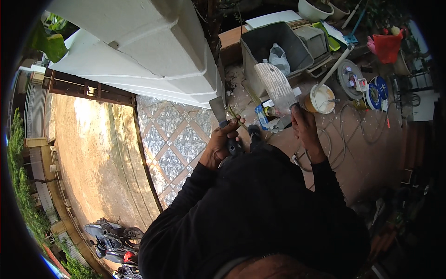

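Note:
My left hand (222, 139) is closed, its fingers pinching a thin yellow-green stick (236, 114). Just beyond those fingers shows a flat grey blade-like piece (217, 109) beside the foot of the white pillar (186, 60); whether I hold it too is unclear. Off to the right, my right hand (304, 125) is closed at the near end of a pale, ridged, curved panel (275, 83), which turns translucent near the fingers. A blue and yellow box (261, 116) stands on the floor between my hands, partly behind that panel.
A grey bin (283, 44) with a plastic bag inside stands ahead. To the right are a paint bucket (321, 100) with a long handle leaning on it, a round grey lid (349, 76) and a loose hose (344, 135). Parked motorbikes (111, 239) stand far left.

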`<state>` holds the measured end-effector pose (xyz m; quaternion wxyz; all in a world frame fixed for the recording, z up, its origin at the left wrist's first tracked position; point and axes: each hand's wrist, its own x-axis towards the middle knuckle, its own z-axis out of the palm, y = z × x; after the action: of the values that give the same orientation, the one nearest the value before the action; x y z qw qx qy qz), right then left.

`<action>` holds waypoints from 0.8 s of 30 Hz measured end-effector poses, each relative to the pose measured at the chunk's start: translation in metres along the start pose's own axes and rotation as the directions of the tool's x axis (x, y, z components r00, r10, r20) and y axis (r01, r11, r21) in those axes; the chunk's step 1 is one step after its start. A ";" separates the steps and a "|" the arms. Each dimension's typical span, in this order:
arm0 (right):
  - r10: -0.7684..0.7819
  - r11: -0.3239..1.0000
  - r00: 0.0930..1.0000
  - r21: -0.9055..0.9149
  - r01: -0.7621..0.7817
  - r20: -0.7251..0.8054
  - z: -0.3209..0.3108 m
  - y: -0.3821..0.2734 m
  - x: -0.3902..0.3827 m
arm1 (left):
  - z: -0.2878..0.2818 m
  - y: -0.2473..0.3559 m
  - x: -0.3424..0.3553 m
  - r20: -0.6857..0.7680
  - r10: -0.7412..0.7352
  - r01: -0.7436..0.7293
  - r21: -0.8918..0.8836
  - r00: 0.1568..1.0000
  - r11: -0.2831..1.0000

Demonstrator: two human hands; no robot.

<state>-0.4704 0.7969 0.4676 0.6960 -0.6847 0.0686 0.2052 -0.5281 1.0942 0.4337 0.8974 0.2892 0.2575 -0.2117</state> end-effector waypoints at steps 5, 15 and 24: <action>-0.294 0.915 0.955 -0.300 0.269 -0.041 0.059 0.015 -0.023 | 0.009 -0.010 0.003 0.089 -0.104 0.123 -0.233 0.991 0.965; -0.467 0.872 0.845 -0.293 0.392 -0.259 0.079 0.033 -0.035 | 0.038 -0.038 0.002 0.022 0.025 -0.023 -0.063 0.999 0.998; -0.502 0.838 0.835 -0.364 0.406 -0.225 0.037 0.020 -0.018 | 0.074 -0.064 0.009 -0.072 0.170 -0.155 0.175 0.983 0.972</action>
<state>-0.5013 0.8295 0.4576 0.5922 -0.8024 -0.0211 -0.0707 -0.5295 0.9975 0.4539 0.8721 0.3930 0.2526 -0.1458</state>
